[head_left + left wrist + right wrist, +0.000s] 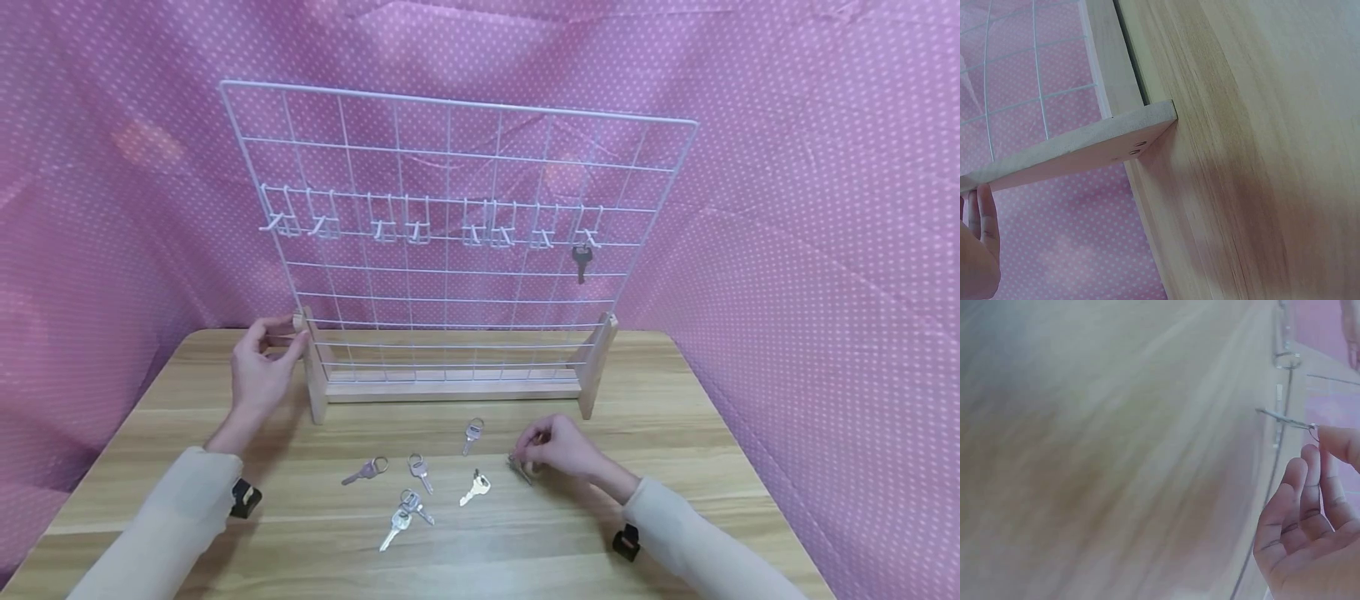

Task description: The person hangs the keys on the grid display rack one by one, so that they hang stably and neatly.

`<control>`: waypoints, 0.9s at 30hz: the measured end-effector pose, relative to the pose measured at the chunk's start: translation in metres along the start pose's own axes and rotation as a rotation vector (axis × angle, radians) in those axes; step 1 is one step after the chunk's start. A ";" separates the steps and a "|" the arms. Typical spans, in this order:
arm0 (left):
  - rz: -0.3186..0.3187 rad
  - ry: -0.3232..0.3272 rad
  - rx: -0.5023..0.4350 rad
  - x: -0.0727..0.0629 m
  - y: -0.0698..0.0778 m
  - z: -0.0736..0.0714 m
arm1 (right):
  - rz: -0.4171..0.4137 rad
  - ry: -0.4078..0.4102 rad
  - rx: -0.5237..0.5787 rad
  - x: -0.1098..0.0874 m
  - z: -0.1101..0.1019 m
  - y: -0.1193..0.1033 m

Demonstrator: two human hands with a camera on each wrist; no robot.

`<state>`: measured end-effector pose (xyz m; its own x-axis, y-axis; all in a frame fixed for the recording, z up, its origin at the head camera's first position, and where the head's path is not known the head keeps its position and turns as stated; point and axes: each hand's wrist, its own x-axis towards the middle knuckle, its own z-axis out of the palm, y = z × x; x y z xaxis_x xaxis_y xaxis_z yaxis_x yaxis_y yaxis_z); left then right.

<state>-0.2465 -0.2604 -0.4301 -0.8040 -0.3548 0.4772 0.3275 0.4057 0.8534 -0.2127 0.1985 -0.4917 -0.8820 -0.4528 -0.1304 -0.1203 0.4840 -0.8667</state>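
My left hand point(258, 371) is at the left wooden post point(315, 375) of a white wire grid rack point(447, 200), thumb and fingers holding its upper end. In the left wrist view, its fingers point(986, 219) meet the edge of the post. My right hand point(558, 447) pinches a key point(1285, 417) by its small ring between thumb and fingertip, low over the table. Left of that hand lie several loose keys, among them a brass-coloured one point(475, 488) and a silver one with a ring point(472, 435). One key point(582, 260) hangs from the rightmost hook point(588, 237).
Several white hooks, such as this one point(382, 229), line the grid's middle. The rack stands at the back of the wooden table point(300, 542), its other post point(597, 367) on the right. A pink dotted cloth point(810, 250) surrounds the table at the back and sides.
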 end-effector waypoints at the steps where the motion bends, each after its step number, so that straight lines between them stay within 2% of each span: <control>1: 0.002 0.000 0.004 0.000 0.000 0.000 | 0.001 0.008 0.017 0.000 -0.001 -0.001; 8: 0.006 0.006 0.002 0.001 -0.001 -0.001 | -0.045 0.107 0.092 -0.001 -0.012 -0.018; 14: 0.005 0.009 -0.023 0.000 0.000 -0.001 | -0.066 0.137 0.135 -0.002 -0.026 -0.036; 18: -0.002 0.014 -0.015 0.001 0.000 0.000 | -0.084 0.146 0.156 -0.004 -0.037 -0.056; 23: -0.008 0.015 0.000 0.001 0.001 0.001 | -0.144 0.165 0.175 -0.007 -0.051 -0.082; 27: -0.013 0.015 0.007 0.001 0.002 0.001 | -0.185 0.209 0.212 -0.011 -0.062 -0.106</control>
<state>-0.2474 -0.2590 -0.4286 -0.8009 -0.3725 0.4688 0.3130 0.4070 0.8581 -0.2189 0.1988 -0.3687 -0.9310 -0.3448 0.1201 -0.2085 0.2322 -0.9501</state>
